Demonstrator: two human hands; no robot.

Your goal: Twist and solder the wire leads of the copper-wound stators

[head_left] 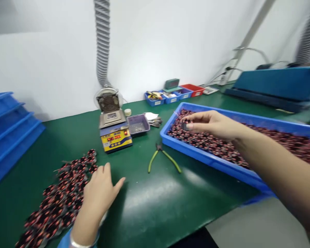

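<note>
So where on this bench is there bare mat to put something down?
Bare green mat lies in front, bordered by the left hand, the green-handled cutters and the blue tray. More lies left of the solder pot. Crowded: the coil pile at left, and the tray, full under the right hand.

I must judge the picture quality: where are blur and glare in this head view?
Head view: motion blur smears the coil pile by the left hand and the right edge; soft glare lies on the green mat; the right hand over the blue tray is fairly sharp.
</note>
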